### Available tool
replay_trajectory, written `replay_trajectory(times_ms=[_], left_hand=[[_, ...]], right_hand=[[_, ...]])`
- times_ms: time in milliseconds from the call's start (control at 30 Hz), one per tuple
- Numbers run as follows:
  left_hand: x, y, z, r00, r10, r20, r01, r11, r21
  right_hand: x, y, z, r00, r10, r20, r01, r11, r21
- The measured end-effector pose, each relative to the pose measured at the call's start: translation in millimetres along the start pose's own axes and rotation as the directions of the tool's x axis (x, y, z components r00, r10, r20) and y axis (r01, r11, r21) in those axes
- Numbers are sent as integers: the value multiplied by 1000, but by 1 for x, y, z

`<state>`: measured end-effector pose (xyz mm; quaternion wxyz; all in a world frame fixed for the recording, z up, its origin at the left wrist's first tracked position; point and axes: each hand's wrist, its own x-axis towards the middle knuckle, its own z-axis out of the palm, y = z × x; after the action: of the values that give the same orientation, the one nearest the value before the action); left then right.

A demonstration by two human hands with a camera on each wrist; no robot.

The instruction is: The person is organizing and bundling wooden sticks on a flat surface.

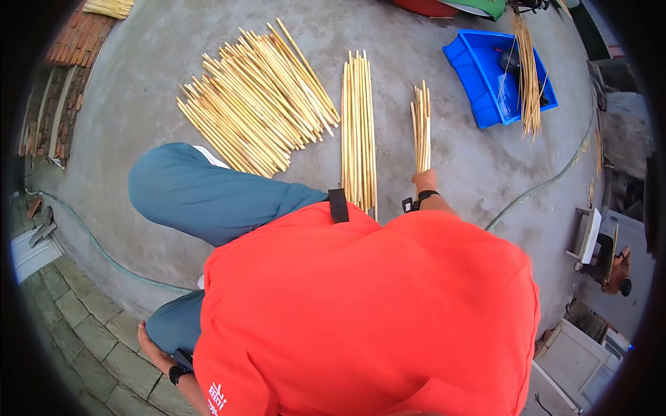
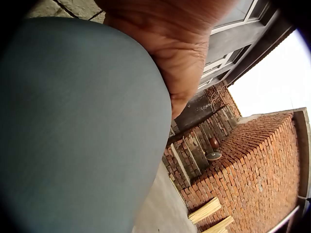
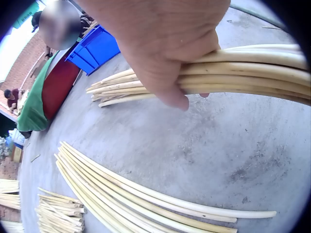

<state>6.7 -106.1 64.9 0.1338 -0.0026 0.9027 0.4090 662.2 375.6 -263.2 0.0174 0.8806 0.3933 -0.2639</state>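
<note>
My right hand (image 1: 424, 182) grips a small bundle of pale peeled sticks (image 1: 422, 128). In the right wrist view the thumb and fingers wrap around these sticks (image 3: 252, 73), which stick out on both sides of the hand. Left of it, a narrow row of similar long sticks (image 1: 358, 125) lies on the concrete. Farther left a wide pile of sticks (image 1: 257, 104) is spread at a slant. My left hand (image 1: 154, 351) rests on the knee (image 1: 172, 324), and its palm side lies against the trouser cloth in the left wrist view; its fingertips are mostly hidden.
A blue plastic crate (image 1: 479, 83) at the back right has thin brown stalks (image 1: 528, 83) laid over its edge. A hose (image 1: 541, 186) curves across the ground on the right. Brick structures (image 2: 252, 165) stand to the left. Other people appear far off in the right wrist view.
</note>
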Motion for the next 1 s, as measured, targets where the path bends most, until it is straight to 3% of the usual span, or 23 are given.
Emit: replay_trajectory(times_ms=[67,167,233,367,433,500,600,667,800,867,1000], left_hand=[[-14,10,4,993,-94,-71,90,995,-50],[-1,-1,-7,998,-41,-52,41,999,15],[-2,-4,-6,997,-46,-64,46,999,-4],[-19,19,5,987,-84,-134,91,995,48],[-22,21,5,989,-58,-135,68,995,75],[-22,22,6,990,-37,-137,50,995,92],[-24,23,8,988,-28,-151,44,993,105],[-24,26,7,987,-42,-156,56,995,87],[-33,37,16,988,-20,-153,35,994,101],[-33,40,20,985,-30,-170,47,994,100],[-31,43,20,985,-48,-169,61,995,77]], right_hand=[[8,8,12,999,23,33,-23,1000,18],[18,14,26,994,110,18,-109,993,-36],[26,17,31,965,118,234,-88,987,-137],[16,12,43,946,158,285,-129,985,-117],[14,11,58,999,36,40,-26,973,-229],[7,3,55,996,44,78,-22,965,-263],[10,2,69,999,1,-39,-12,959,-284],[15,-1,80,988,71,-140,-89,988,-125],[-13,-30,45,998,68,-12,-69,997,-43],[-33,-46,34,999,39,-1,-38,958,-283],[-36,-45,46,999,-18,34,30,928,-370]])
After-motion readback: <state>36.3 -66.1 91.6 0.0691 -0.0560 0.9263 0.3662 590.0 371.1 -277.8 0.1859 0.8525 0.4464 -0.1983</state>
